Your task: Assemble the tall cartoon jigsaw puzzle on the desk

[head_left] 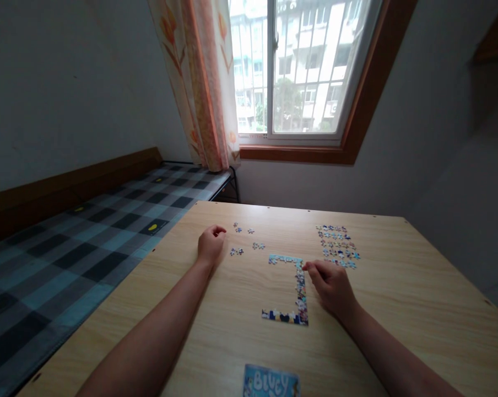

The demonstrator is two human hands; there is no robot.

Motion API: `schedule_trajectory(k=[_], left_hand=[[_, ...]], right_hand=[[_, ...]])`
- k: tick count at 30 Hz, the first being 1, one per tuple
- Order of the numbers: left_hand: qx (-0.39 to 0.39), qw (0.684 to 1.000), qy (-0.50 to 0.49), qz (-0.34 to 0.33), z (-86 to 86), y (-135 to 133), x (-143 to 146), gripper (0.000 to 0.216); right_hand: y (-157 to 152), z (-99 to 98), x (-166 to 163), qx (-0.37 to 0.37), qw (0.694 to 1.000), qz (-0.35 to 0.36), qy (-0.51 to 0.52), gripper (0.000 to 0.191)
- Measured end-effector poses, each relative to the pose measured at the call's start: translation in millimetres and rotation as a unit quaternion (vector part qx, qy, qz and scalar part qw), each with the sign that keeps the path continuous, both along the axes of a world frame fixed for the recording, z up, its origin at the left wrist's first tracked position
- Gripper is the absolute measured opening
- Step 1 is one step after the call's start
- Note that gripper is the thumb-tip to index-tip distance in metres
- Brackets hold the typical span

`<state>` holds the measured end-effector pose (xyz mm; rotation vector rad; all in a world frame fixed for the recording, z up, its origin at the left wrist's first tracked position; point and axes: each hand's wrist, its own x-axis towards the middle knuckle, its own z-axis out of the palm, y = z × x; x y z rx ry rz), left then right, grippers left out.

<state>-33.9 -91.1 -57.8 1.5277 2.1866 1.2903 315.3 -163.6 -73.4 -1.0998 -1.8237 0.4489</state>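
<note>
A partly joined jigsaw puzzle border [301, 286] lies on the wooden table, with a top strip, a right side and a bottom strip. At the upper right corner of this border, my right hand [330, 284] has its thumb and index finger pinched together, fingertips at the edge pieces. Whatever is between those fingertips is too small to make out. My left hand [211, 244] rests on the table with its fingers curled in. Close to it are a few loose puzzle pieces [236, 251], and more small pieces [258, 246] lie toward the border.
Rows of loose puzzle pieces [337, 244] are laid out beyond my right hand. A blue "Bluey" card or box [271, 380] sits at the table's near edge. Left of the wooden table [232, 336] stands a bed with a checked cover [108, 220]. A curtain and window are behind.
</note>
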Motion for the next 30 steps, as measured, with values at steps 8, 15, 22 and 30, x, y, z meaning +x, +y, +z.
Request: schedule_trajectory(k=[8, 15, 22, 30], left_hand=[[0.052, 0.946, 0.271, -0.168, 6.1, -26, 55, 0.026], [0.032, 0.904, 0.368, -0.214, -1.6, -49, 101, 0.039], [0.003, 0.903, 0.382, -0.197, -3.5, -41, 93, 0.025], [-0.016, 0.888, 0.401, -0.223, 9.3, -53, 95, 0.015]], right_hand=[[0, 1.0, -2, 0.005, 1.000, 0.008, -0.015, 0.044], [1, 0.8, -2, 0.017, 1.000, 0.006, -0.016, 0.042], [2, 1.6, -3, 0.021, 1.000, 0.010, -0.015, 0.042], [1, 3.6, -3, 0.028, 0.999, 0.004, -0.032, 0.045]])
